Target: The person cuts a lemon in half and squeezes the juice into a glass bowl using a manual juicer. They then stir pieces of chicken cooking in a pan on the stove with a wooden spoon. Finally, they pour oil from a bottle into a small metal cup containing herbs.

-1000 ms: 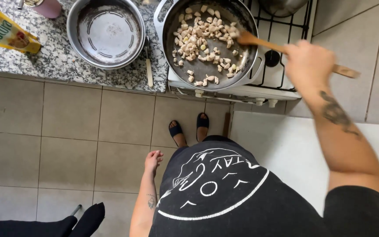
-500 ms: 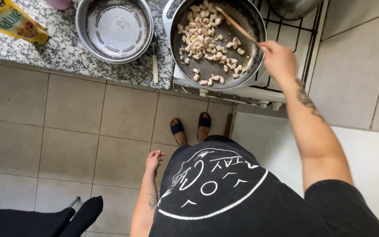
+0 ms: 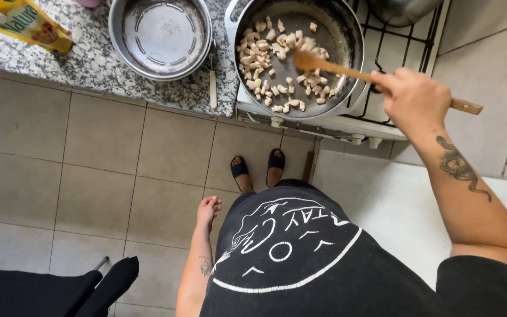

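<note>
the right hand (image 3: 413,100) is raised over the front edge of the white stove (image 3: 377,120), its fingers clamped round the handle of a wooden spoon (image 3: 347,71). the handle's end sticks out past the hand to the right, and the spoon's broad end lies inside the dark pan (image 3: 296,56), among pale diced pieces of meat (image 3: 265,58) that are scattered mostly over the pan's left and lower parts. the pan sits on the stove's left burner, its rim reaching out over the stove's front edge. a second pot (image 3: 403,9) stands at the back of the stove, only partly in view.

the left hand (image 3: 208,208) hangs down beside the person's hip, well apart from the stove, its fingers loosely curled together and holding nothing. it is just beside the black shirt with a white round print.

left of the stove, the speckled granite surface (image 3: 89,64) carries an empty steel pot (image 3: 161,35), just beside the pan. a knife with a pale handle (image 3: 212,85) lies between the two, near the surface's edge. a yellow carton (image 3: 24,23) lies at the far left of the surface. below, two feet in black sandals (image 3: 257,170) stand on the tiled floor (image 3: 89,176), close to the stove.
</note>
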